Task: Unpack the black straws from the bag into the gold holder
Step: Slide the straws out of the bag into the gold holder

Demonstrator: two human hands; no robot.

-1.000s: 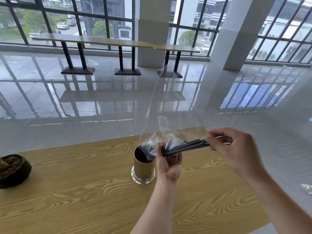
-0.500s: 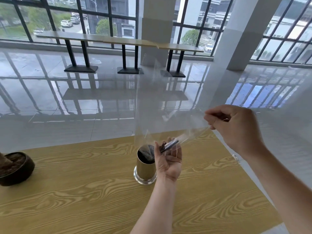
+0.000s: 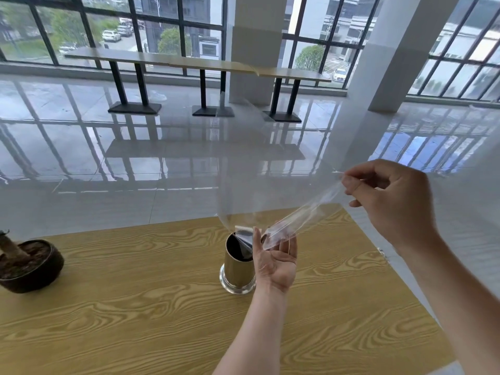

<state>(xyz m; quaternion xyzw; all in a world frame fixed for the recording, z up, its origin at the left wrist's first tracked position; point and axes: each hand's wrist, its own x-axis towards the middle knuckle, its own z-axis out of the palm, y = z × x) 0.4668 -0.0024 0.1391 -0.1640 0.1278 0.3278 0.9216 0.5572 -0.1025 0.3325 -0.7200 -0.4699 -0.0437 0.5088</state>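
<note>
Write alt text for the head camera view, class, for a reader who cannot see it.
A right hand pinches one end of a clear plastic bag and lifts it away, while the open left hand touches its lower end beside a gold holder on a wooden table. A potted plant stands at the table's left edge.

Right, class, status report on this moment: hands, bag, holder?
Right hand pinching the clear bag. Left hand open beside the gold holder, bag's lower end at its fingers. Holder interior dark, straws unclear. Nothing blocking.
</note>
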